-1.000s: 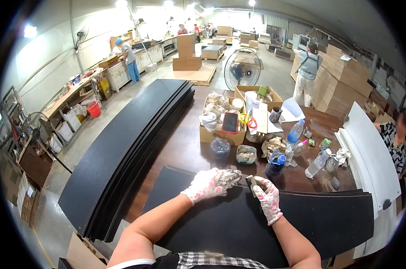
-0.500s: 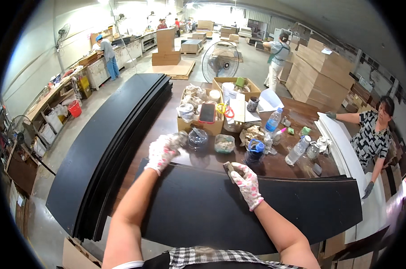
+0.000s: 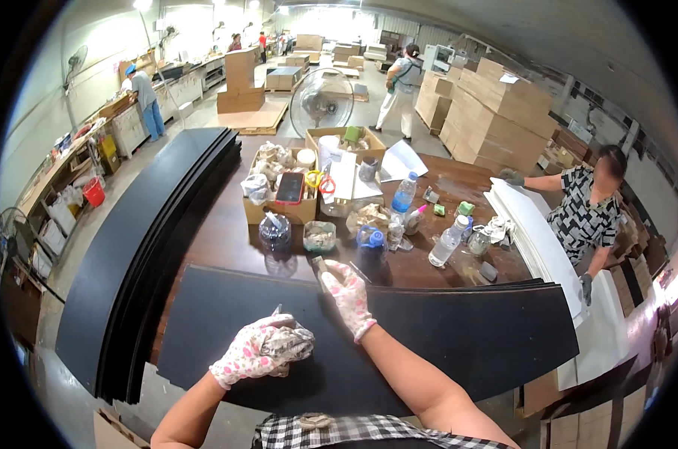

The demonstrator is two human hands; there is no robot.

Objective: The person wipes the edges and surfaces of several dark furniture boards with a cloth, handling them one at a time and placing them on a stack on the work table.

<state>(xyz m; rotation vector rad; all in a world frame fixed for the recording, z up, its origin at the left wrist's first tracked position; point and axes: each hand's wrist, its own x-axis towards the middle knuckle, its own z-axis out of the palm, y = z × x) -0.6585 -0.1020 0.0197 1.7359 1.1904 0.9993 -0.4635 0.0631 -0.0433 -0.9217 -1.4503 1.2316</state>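
Note:
A black, curved-edge panel (image 3: 458, 337) lies in front of me on top of similar ones. Over its near left part, my left hand (image 3: 253, 353), in a white glove with pink spots, is closed around a crumpled grey rag (image 3: 290, 343). My right hand (image 3: 346, 295), gloved alike, is at the panel's far edge. Its thumb and fingers pinch a small grey-brown block (image 3: 322, 271). A thin stick-like thing (image 3: 359, 271) shows beside those fingers; whether it is held I cannot tell. Just beyond are a dark round jar (image 3: 275, 232) and a small open tub (image 3: 319, 238).
A stack of black panels (image 3: 140, 224) stands at left. On the brown table (image 3: 458, 176) are a carton (image 3: 283, 213) with a phone (image 3: 289, 188), scissors (image 3: 326, 184) and bottles (image 3: 448, 241). A co-worker (image 3: 589, 206) handles white panels (image 3: 537, 239) at right. A fan (image 3: 322, 105) stands beyond.
My left hand has come back from the far edge toward me with the rag, now over the panel. My right hand keeps the block near the far edge. The whole view has shifted somewhat.

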